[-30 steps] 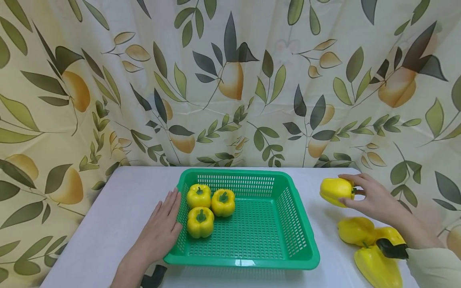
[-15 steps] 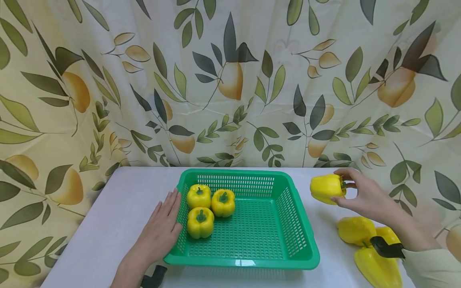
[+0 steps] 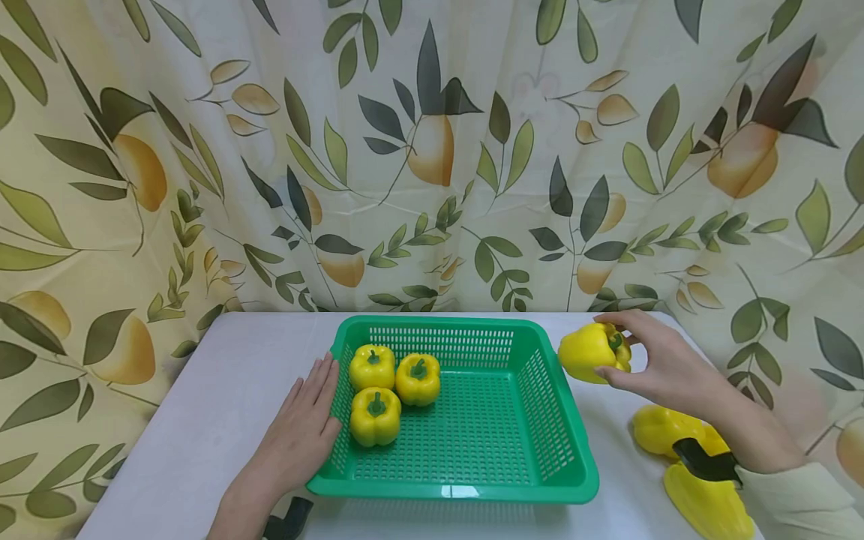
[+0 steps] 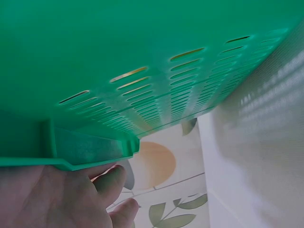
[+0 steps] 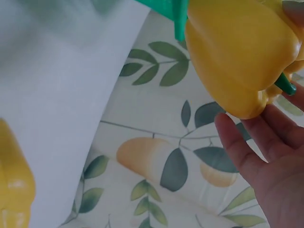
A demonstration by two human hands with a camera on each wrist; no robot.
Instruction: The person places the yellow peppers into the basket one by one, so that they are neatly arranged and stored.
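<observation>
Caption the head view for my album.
Right hand holds a yellow pepper near a green basket of three more; left hand touches the basket.

The right hand [image 3: 664, 360] now holds the yellow pepper [image 3: 586, 352] farther left than before, up by the right rim of the basket [image 3: 574, 416], though whether they touch is hard to tell. The pepper's stem [image 3: 615, 341] now turns more toward the viewer, and the black strap [image 3: 705, 460] covers more of the loose peppers [image 3: 709, 504].

Basket [image 3: 405, 489]: glossy plastic; peppers [image 3: 375, 427]: smooth, shiny; curtain [image 3: 459, 165]: matt cloth.
</observation>
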